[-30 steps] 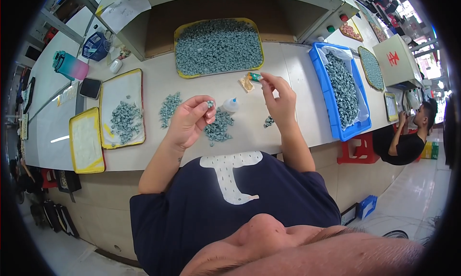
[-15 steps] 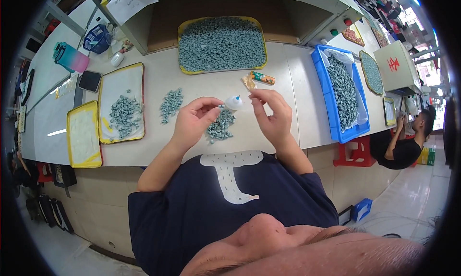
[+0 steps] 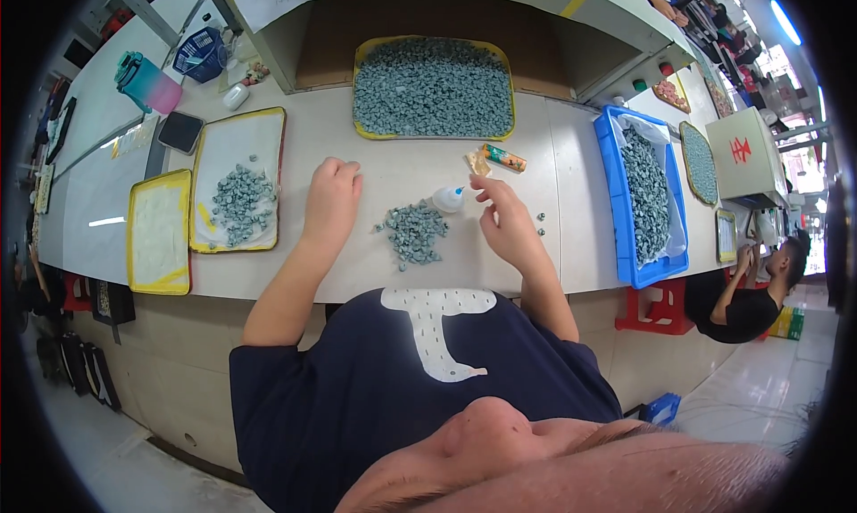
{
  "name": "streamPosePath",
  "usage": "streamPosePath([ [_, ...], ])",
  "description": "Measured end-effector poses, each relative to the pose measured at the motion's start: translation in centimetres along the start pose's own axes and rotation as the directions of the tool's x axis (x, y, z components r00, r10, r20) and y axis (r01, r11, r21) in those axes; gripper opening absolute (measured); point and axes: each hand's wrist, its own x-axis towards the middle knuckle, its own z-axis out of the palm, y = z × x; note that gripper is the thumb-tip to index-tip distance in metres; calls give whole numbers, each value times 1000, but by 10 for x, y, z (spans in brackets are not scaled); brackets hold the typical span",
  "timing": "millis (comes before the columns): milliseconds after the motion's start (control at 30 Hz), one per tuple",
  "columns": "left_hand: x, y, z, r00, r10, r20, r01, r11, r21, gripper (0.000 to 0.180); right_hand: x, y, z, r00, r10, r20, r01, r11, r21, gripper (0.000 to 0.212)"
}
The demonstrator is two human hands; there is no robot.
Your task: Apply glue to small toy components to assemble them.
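My left hand (image 3: 332,202) rests on the table left of the middle, fingers bent and drawn together; what they hold, if anything, is hidden. To its right lies a loose pile of small grey-green pieces (image 3: 413,233), perhaps stone chips or beads. A small white squeeze bottle (image 3: 447,200) with a blue tip leans at the pile's far right edge. Just right of the bottle is my right hand (image 3: 511,230), thumb and forefinger apart, with nothing visible between them. A couple of loose green pieces (image 3: 541,216) lie beyond its right side.
A yellow-edged tray of green pieces (image 3: 359,111) stands at the back, near an orange-and-green tube (image 3: 504,158). At right is a blue crate (image 3: 622,200) of pieces. Two yellow-edged trays (image 3: 275,129) lie left, by a phone (image 3: 181,133) and bottle (image 3: 148,82). A co-worker (image 3: 754,290) sits far right.
My left hand has gone left and away from the main pile, covering where a smaller pile lay. My right hand stays by the bottle. The whole view has shifted slightly.
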Motion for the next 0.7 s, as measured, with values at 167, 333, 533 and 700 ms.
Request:
streamPosePath([
  [167, -1, 8, 5, 999, -27, 40, 18, 979, 202, 18, 0, -2, 6, 997, -30, 77, 30, 1000, -9, 46],
  [333, -3, -1, 20, 994, -42, 100, 12, 959, 284, 15, 4, -2, 11, 997, -17, 81, 20, 999, -38, 43],
  [533, -3, -3, 22, 997, -21, 72, -1, 956, 293, 13, 10, 4, 19, 996, 11, 93, -4, 997, -72, 43],
  [700, 2, 5, 18, 994, 88, -72, -67, 965, 255, 14, 12, 2, 22, 993, 74, 92, -73, 997, -15, 38],
])
